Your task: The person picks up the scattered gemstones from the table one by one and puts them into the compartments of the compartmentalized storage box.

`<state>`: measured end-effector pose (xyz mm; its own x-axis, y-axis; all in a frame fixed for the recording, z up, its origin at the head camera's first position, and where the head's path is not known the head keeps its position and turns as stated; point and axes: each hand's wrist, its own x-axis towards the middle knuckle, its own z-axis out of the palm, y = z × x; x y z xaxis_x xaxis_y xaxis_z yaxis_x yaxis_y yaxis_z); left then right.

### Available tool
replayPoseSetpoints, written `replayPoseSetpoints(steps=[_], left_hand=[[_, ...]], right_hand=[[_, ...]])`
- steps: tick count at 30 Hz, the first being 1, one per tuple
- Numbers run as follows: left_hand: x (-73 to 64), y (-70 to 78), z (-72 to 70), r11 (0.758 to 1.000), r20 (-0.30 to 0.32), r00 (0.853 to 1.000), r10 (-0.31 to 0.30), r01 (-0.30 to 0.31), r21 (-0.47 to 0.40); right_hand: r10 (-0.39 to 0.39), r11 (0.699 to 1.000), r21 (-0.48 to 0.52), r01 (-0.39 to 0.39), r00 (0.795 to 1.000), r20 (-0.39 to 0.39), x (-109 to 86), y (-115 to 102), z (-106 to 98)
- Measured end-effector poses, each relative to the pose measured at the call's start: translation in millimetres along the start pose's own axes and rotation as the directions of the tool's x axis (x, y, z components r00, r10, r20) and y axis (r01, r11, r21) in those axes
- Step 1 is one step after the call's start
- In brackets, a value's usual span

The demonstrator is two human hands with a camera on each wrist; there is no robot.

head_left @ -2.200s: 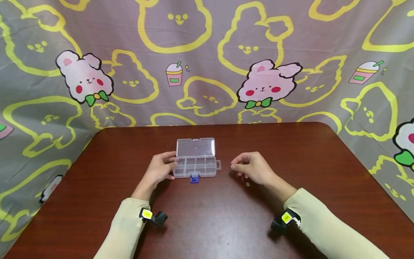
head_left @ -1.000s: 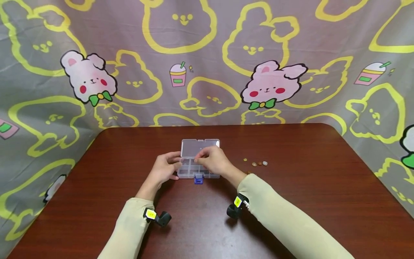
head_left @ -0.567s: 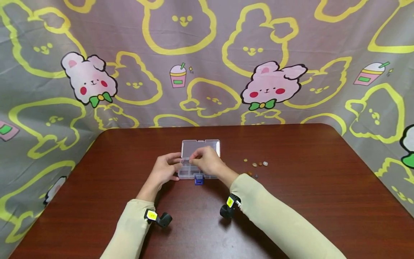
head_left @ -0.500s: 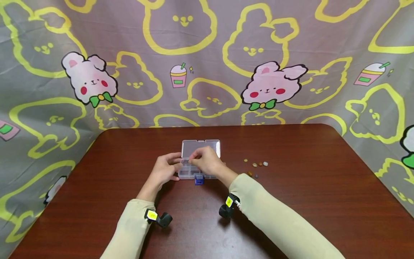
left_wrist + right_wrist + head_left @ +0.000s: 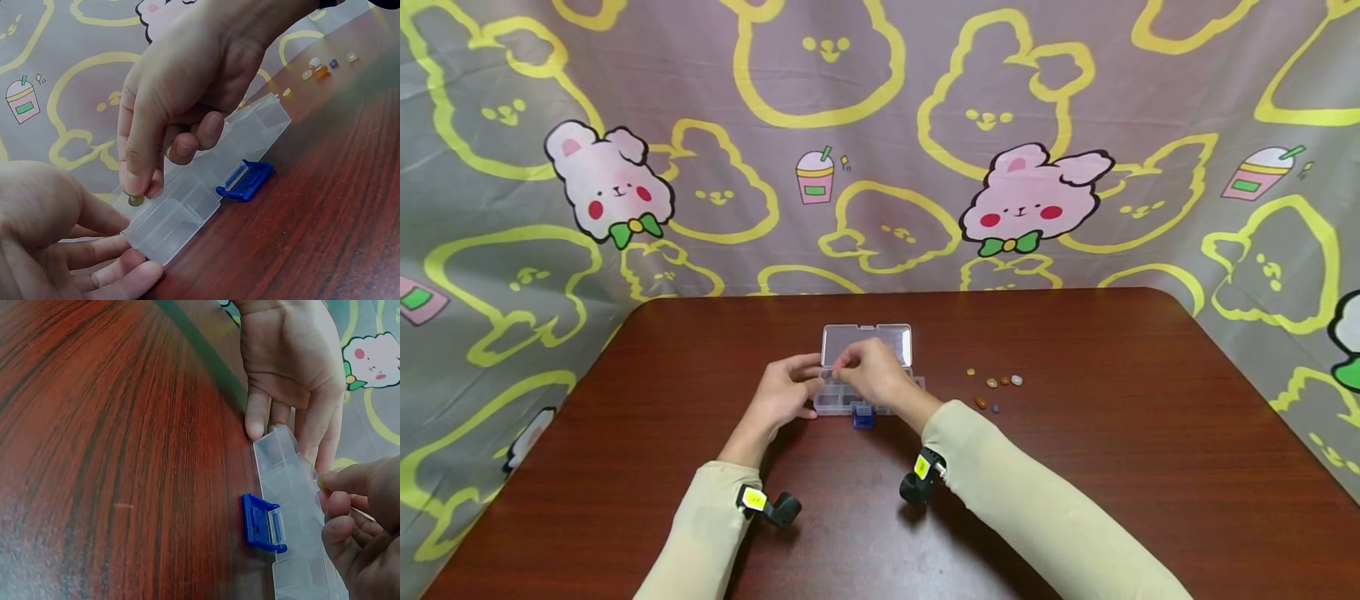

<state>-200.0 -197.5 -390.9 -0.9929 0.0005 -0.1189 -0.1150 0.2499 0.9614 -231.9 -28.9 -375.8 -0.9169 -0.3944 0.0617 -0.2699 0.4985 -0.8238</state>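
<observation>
We see a clear plastic box (image 5: 830, 402), oblong and compartmented, on the table, its glossy lid (image 5: 897, 338) open on the far side, a blue latch (image 5: 250, 181) at the near edge. The left hand (image 5: 784, 390) rests fairly straight fingers against its left end; the right hand (image 5: 871, 372) pinches a rounded yellow-green bead (image 5: 136, 200) above the left part. Smooth pebble-like pieces (image 5: 992, 382) lie to the right. The table (image 5: 865, 517) is reddish-brown, wood-grained; beyond hangs creased grey cloth (image 5: 880, 150) with yellow cartoon outlines.

Bunny-print cloth (image 5: 887, 92) behind 1 seemingly wooden table (image 5: 850, 500).
</observation>
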Motion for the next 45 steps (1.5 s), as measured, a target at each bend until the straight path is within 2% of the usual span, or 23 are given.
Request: replayPoseSetpoints(steps=[9,17,23,29,34,41,45], left_hand=[[-1.9,-0.4,-1.3,1.000,-0.013,1.000,-0.011,0.011,0.015],[-0.4,-0.5,-0.2,0.999,-0.006,1.000,0.001,0.000,0.037],[-0.1,0.0,0.5,0.999,-0.011,1.000,0.006,-0.006,0.040],[-0.3,-0.4,2.0,0.999,-0.010,1.000,0.000,0.000,0.040],[-0.5,-0.8,3.0,0.999,-0.014,1.000,-0.008,0.008,0.037],[-1.5,1.1,3.4,0.999,-0.008,1.000,-0.009,0.010,0.032],[-3.4,3.5,3.8,0.999,-0.007,1.000,-0.013,0.013,0.035]], right_hand=[[-0.025,1.000,-0.011,0.025,1.000,-0.012,-5.4,0,-4],[-0.042,0.999,-0.001,0.042,0.999,-0.032,-19.3,10,-24],[-0.067,0.998,-0.005,0.067,0.996,-0.061,-38.7,25,-43],[-0.057,0.996,0.065,0.061,0.997,-0.053,-62.1,40,-64],[-0.036,0.998,0.049,0.039,0.997,-0.067,-79.2,56,-81],[0.037,0.997,0.067,-0.033,0.998,-0.060,-101.3,76,-101],[-0.003,0.999,0.042,0.005,0.999,-0.048,-111.7,86,-109]])
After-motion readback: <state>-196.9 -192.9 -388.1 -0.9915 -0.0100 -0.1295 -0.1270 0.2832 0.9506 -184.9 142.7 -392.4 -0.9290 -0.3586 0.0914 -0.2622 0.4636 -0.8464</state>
